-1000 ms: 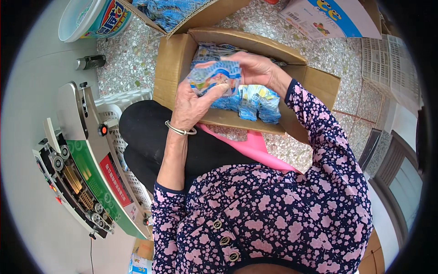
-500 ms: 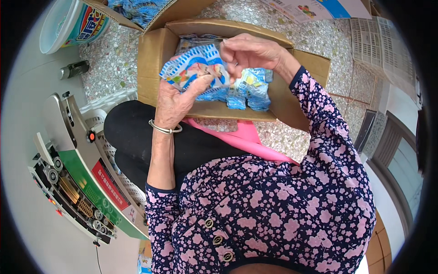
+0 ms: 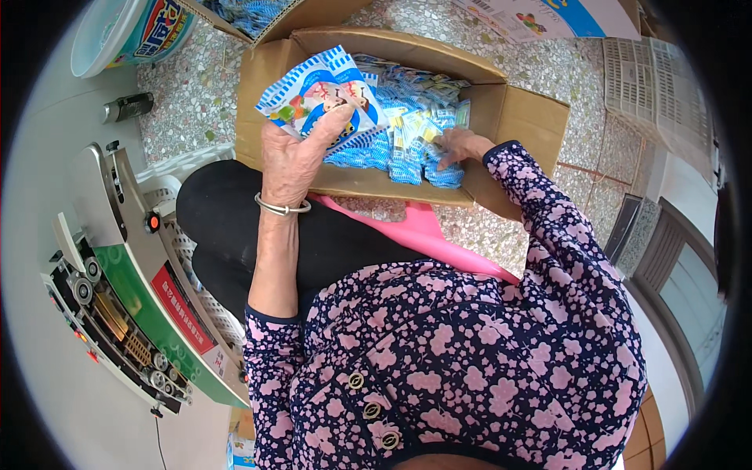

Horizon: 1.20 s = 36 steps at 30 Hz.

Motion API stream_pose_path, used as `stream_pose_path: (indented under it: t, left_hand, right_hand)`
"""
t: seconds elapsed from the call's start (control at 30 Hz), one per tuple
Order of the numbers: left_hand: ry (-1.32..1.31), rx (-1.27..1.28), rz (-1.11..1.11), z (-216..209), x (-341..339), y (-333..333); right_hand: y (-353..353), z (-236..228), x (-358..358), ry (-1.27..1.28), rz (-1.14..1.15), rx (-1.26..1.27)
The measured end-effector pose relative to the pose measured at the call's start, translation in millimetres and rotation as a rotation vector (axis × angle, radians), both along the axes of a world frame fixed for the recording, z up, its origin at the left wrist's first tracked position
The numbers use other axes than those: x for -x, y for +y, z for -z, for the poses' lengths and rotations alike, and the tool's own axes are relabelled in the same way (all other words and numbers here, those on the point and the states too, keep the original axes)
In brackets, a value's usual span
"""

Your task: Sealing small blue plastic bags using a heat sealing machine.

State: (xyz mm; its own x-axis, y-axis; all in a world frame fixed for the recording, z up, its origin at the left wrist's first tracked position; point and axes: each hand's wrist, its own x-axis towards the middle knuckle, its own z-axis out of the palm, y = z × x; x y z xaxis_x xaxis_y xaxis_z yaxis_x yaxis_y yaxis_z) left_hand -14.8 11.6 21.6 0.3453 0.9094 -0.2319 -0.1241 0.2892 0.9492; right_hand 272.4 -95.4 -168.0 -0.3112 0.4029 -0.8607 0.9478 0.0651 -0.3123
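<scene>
Head view: your left hand (image 3: 294,160) pinches a printed pouch (image 3: 317,90), thumb laid across its face, above the left edge of an open cardboard box (image 3: 384,189); whether this is one pouch or several layered together cannot be told. Your right hand (image 3: 464,146) reaches down just inside the box's right edge, toward its near right corner, at the small blue packets (image 3: 403,160); its fingertips are partly hidden, so you cannot tell from here whether they are spread or closed on a packet. The packets overlap closely, and this crowding is the likeliest source of error: you may lift two together, or drag a neighbour up and over the near edge onto the terrazzo floor (image 3: 493,235). The pouch appears thin and slick, and its upper part extends free of your thumb; should your grip slacken while your attention rests on the right hand, it could slip among the packets or fall outside the left edge. Gripping too hard might instead crease the film. Note also your right cuff (image 3: 501,153), close above the right edge, where it might catch the cardboard on withdrawal.
</scene>
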Motion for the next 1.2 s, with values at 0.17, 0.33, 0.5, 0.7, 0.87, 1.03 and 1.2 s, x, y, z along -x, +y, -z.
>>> stream_pose_path:
  t: [0.17, 0.33, 0.5, 0.7, 0.87, 1.03, 1.2]
  left_hand:
    - [-0.044, 0.016, -0.014, 2, -1, 0]
    - [-0.058, 0.028, -0.014, 7, -1, 0]
    - [-0.074, 0.002, 0.009, 3, 0, 2]
    - [-0.043, 0.066, 0.003, -1, -1, 1]
    - [-0.111, 0.079, -0.027, 4, -1, 2]
    - [-0.083, 0.065, -0.032, 1, 1, 4]
    - [-0.096, 0.092, -0.028, 2, -2, 4]
  right_hand:
    - [8, 11, -15, 0.183, 0.129, 0.121]
    - [6, 15, -22, 0.197, 0.255, 0.095]
    - [1, 26, -9, 0.179, -0.075, -0.191]
    - [-15, 28, -1, 0.140, -0.094, -0.306]
    - [-10, 22, -8, 0.108, -0.165, -0.228]
    - [-10, 10, -17, 0.063, -0.392, -0.303]
    - [-17, 27, -20, 0.076, -0.494, -0.348]
